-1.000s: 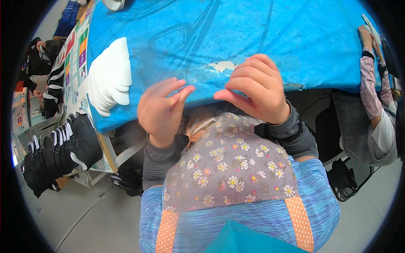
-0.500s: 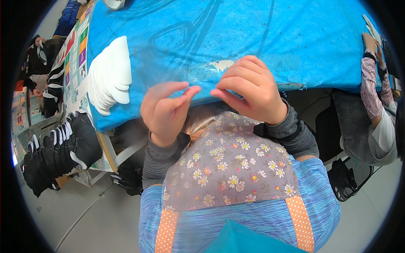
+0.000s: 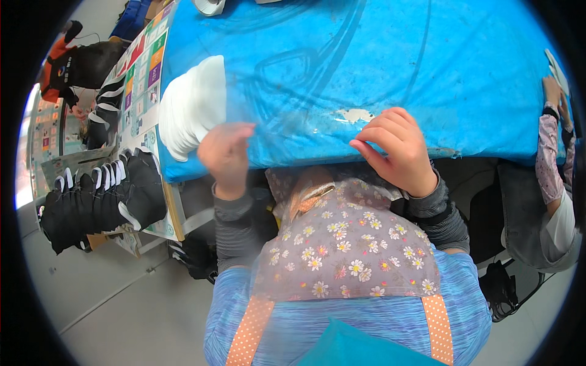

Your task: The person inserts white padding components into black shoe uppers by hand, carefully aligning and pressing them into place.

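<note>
My left hand [image 3: 226,158] is smeared by motion at the near edge of the blue-covered table, overlapping the lower right of a fanned stack of white, flat, curved pieces [image 3: 194,104]. Whether it touches the stack I cannot tell. Over the table's front edge, my right hand [image 3: 400,152] hovers with fingers curled and thumb close to the index finger. Anything between those fingertips is too small or hidden to make out. A pale worn patch [image 3: 356,115] on the blue cover [image 3: 439,79] lies just beyond it.
Black shoe parts with white edges [image 3: 101,192] stand in a row on a side table at the left. Another person's sleeved arm [image 3: 549,158] reaches to the table's right end, near a white piece [image 3: 555,70]. White rolls [image 3: 209,6] lie at the far left edge.
My hands have drawn apart. The left has swung left toward the white stack, while the right stays raised with curled fingers. The whole view has shifted somewhat.
</note>
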{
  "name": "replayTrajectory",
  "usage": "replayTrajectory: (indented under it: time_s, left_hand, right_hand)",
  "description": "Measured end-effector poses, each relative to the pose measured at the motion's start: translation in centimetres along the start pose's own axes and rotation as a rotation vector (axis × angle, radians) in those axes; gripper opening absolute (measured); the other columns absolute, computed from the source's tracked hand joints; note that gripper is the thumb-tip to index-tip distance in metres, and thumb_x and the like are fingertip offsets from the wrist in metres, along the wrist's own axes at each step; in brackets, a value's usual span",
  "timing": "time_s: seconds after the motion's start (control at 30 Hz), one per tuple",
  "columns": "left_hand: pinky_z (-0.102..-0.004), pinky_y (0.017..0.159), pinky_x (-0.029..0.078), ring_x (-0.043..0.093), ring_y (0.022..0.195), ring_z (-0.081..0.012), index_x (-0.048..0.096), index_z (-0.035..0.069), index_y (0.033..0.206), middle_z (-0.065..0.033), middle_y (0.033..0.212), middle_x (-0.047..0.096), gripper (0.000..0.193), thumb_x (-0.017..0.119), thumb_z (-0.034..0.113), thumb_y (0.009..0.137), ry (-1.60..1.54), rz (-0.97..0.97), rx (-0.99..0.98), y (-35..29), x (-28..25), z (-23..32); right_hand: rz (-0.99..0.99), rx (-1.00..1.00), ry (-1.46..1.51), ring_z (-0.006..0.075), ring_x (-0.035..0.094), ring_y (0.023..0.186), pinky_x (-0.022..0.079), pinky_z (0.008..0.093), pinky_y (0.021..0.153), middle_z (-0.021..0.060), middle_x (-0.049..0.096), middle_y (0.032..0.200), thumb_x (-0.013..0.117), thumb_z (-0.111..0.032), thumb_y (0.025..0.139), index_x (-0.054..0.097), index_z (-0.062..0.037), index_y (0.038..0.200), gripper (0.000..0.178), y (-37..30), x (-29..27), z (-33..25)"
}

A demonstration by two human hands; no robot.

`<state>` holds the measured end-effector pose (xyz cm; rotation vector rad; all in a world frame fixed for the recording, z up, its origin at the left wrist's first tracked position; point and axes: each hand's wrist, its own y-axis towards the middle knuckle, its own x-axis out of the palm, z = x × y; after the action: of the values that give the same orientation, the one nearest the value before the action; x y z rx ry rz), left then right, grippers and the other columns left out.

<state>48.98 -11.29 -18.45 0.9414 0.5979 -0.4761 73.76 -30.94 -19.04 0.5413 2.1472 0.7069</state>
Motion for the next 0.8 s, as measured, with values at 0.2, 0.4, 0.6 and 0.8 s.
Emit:
replayTrajectory:
  time_s: [0.2, 0.4, 0.6, 0.8]
  left_hand:
    - [-0.0421, 0.095, 0.047, 0.059, 0.116, -0.0351, 0.064, 0.004, 0.116, -0.0173, 0.126, 0.064, 0.031, 0.067, 0.027, 0.096, 0.473, -0.189, -0.046, 2.8, -2.1, -5.9]
    - [-0.0538, 0.117, 0.031, 0.034, 0.147, -0.038, 0.047, 0.006, 0.148, -0.0207, 0.158, 0.039, 0.082, 0.078, 0.044, 0.082, 0.75, -0.619, -0.147, 3.5, -2.7, -10.5]
    - [-0.0436, 0.104, 0.047, 0.055, 0.128, -0.0392, 0.059, 0.002, 0.134, -0.0216, 0.144, 0.055, 0.059, 0.069, 0.038, 0.088, 0.72, -0.572, 0.02, 4.7, -3.7, -11.2]
    - [-0.0444, 0.08, 0.055, 0.069, 0.094, -0.0376, 0.065, 0.004, 0.123, -0.021, 0.107, 0.07, 0.032, 0.055, 0.015, 0.094, 0.776, -0.457, -0.213, 7.3, -5.3, -7.9]
  right_hand:
    - [-0.001, 0.0, 0.012, 0.0261, 0.063, 0.076, 0.048, 0.0382, 0.074, 0.0047, 0.066, 0.08, 0.082, -0.006, 0.074, 0.063, -0.0079, 0.084, 0.021, 0.0, 0.3, 0.1]
    - [-0.023, 0.022, -0.001, 0.0266, 0.063, 0.078, 0.049, 0.039, 0.076, 0.0051, 0.066, 0.08, 0.081, -0.008, 0.076, 0.063, -0.0083, 0.084, 0.02, -0.4, 0.2, 0.2]
    - [-0.069, 0.045, -0.017, 0.0263, 0.062, 0.078, 0.049, 0.0388, 0.078, 0.0048, 0.064, 0.079, 0.079, -0.011, 0.079, 0.06, -0.0085, 0.082, 0.019, -0.9, 0.1, 0.3]
    - [-0.098, 0.059, -0.035, 0.026, 0.062, 0.08, 0.049, 0.0387, 0.08, 0.0049, 0.064, 0.081, 0.078, -0.012, 0.081, 0.059, -0.0085, 0.082, 0.019, -1.2, -0.5, 0.3]
